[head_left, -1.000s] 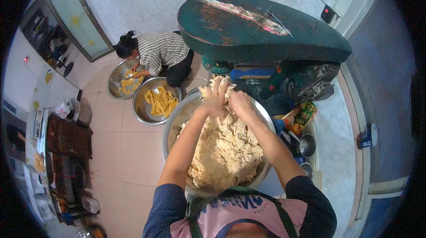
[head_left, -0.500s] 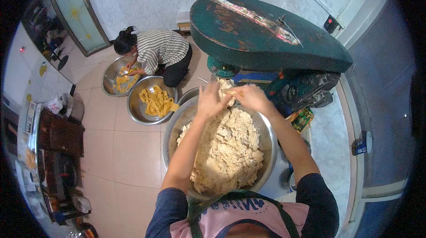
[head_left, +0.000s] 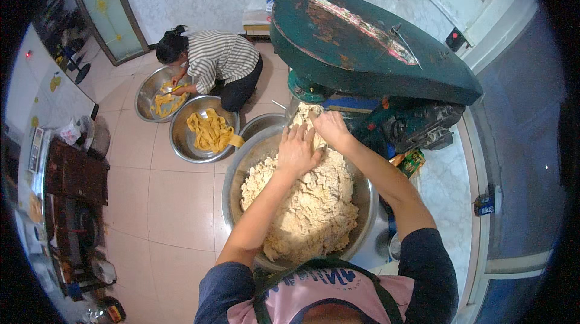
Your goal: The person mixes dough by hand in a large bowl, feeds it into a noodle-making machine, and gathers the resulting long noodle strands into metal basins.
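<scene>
A wide metal basin (head_left: pixel 231 203) in front of me holds a large heap of crumbly, pale yellow dough (head_left: pixel 314 209). My left hand (head_left: pixel 297 153) lies flat on the dough near the basin's far edge, palm down, fingers spread. Beside it on the right, my right hand (head_left: pixel 332 130) is closed, its curled fingers pressed into the dough at the feed opening of a green machine (head_left: pixel 374 52). Some dough (head_left: pixel 308 111) fills that opening. What lies under the right fingertips is partly hidden.
To the left, a crouching person (head_left: pixel 220 61) in a striped shirt works over a metal basin (head_left: pixel 140 103) with yellow strips. Nearer stands another basin (head_left: pixel 175 142) of wide yellow dough strips. A third metal basin (head_left: pixel 263 124) sits partly behind mine. Dark shelving (head_left: pixel 78 173) lines the left side.
My left hand has come down and nearer to me, and now lies flat on the dough. My right hand has moved left and curled at the feed opening. The view has shifted slightly.
</scene>
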Available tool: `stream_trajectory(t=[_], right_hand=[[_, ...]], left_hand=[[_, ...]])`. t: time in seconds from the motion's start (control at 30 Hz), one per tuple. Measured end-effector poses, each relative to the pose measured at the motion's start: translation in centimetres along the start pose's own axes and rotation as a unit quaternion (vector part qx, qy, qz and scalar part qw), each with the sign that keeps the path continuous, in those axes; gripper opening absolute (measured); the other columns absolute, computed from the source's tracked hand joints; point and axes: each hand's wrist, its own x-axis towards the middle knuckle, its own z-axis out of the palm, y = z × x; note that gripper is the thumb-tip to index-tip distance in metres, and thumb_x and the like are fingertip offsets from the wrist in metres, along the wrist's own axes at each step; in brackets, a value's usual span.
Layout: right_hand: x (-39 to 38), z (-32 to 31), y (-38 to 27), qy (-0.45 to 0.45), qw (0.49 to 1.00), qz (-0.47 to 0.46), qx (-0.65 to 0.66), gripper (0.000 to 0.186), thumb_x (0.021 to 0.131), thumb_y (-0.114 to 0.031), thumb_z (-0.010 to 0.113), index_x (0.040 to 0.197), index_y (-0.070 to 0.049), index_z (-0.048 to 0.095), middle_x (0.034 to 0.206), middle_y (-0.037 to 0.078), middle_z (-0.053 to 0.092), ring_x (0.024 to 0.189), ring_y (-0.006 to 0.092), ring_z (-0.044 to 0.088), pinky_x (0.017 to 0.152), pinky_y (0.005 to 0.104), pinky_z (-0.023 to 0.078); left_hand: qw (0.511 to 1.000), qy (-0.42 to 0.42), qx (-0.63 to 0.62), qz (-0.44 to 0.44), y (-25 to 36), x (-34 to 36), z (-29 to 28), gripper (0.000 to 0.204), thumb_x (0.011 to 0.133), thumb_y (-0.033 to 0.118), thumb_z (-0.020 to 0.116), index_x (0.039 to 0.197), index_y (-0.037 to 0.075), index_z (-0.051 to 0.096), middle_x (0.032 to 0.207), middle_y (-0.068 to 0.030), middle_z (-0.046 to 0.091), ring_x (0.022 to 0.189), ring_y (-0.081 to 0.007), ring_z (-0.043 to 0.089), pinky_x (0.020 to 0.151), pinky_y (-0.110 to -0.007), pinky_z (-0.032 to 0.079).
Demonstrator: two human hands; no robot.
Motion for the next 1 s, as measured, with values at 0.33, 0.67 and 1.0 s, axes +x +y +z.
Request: stream_trajectory(t=[0.33,0.67,1.0], right_hand=[[0.0,1.2,0.6,0.025,0.993,0.083,0.077,0.015,0.080,-0.015,0.055,0.084,-0.006,0.068,0.073,0.015,0.066,0.072,0.0315,0.067,0.062,0.0408,0.054],[0.1,-1.2,1.6,-0.059,0.940,0.172,0.289,0.030,0.083,-0.042,0.056,0.105,-0.027,0.069,0.091,0.014,0.068,0.087,0.0344,0.064,0.078,0.0428,0.051],[-0.7,-7.1,-0.8,-0.040,0.979,0.143,0.137,0.024,0.082,-0.022,0.056,0.080,-0.002,0.069,0.083,0.025,0.065,0.080,0.0388,0.065,0.069,0.0467,0.051]], left_hand=[[0.999,0.040,0.022,0.015,-1.9,3.1,2.8,0.064,0.080,0.043,0.056,0.125,-0.001,0.043,0.116,-0.0273,0.044,0.113,-0.0450,0.040,0.101,-0.049,0.029],[0.992,0.108,0.029,-0.059,2.0,0.2,1.7,0.035,0.072,0.018,0.067,0.101,0.004,0.053,0.105,-0.0208,0.048,0.096,-0.0363,0.045,0.086,-0.042,0.039],[0.976,-0.117,-0.156,-0.093,-2.5,2.6,2.7,0.062,0.064,0.020,0.066,0.119,-0.004,0.053,0.141,-0.0280,0.030,0.134,-0.0408,0.025,0.112,-0.041,0.021]])
